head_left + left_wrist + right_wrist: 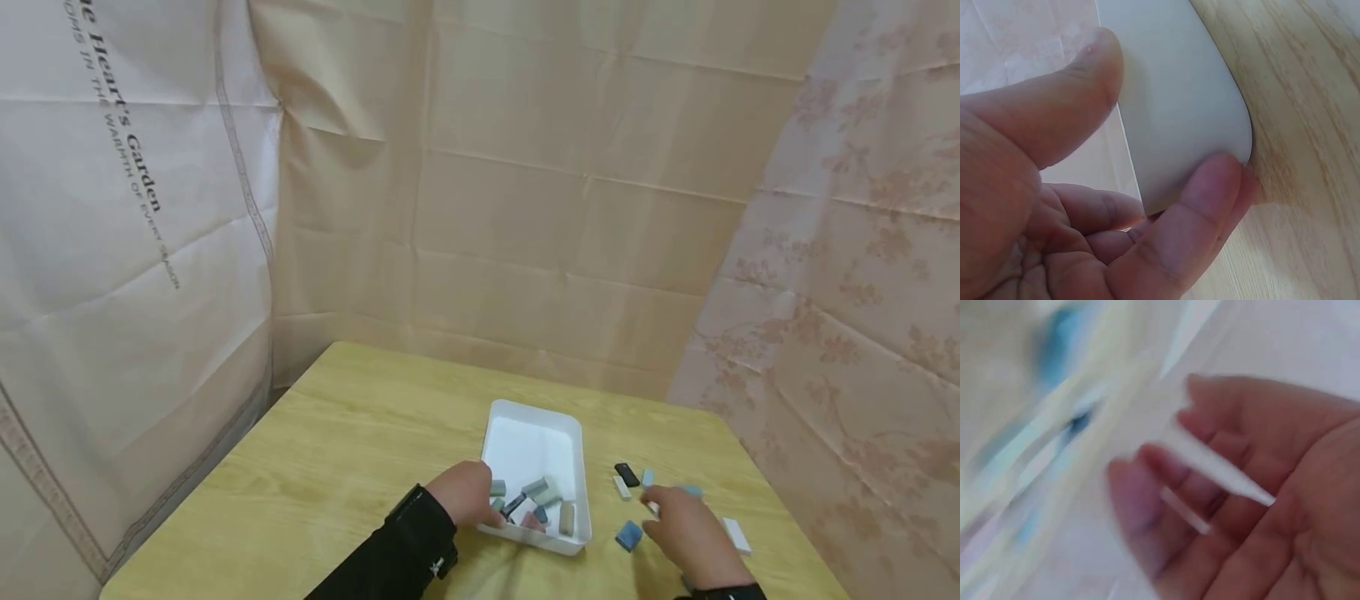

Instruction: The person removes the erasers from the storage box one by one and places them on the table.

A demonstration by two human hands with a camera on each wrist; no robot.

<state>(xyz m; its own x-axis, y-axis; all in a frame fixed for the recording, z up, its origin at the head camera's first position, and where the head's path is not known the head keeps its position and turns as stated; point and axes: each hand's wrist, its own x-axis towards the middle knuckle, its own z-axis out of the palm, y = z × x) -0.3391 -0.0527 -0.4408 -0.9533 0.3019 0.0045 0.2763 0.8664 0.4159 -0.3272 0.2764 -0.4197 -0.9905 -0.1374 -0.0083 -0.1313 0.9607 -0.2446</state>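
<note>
A white tray point(572, 425) stands on the table, with my left hand point(467, 493) gripping its near left side. In the left wrist view my thumb lies along the tray's wall point(1172, 87) and my fingers curl at its corner. Small blocks lie in the tray's near half, among them a tan block point(567, 518) and a pink block point(533, 522). To the right of the tray, my right hand point(690, 529) is low over scattered blocks. A thin white block point(1225, 472) is held in its curled fingers; the right wrist view is blurred.
Around the right hand lie a blue block point(628, 536), a black block point(627, 475), a small white block point(622, 488), a light blue block point(647, 477) and a longer white block point(737, 535). Cloth curtains point(525, 208) hang behind the wooden table point(360, 417) and on both sides.
</note>
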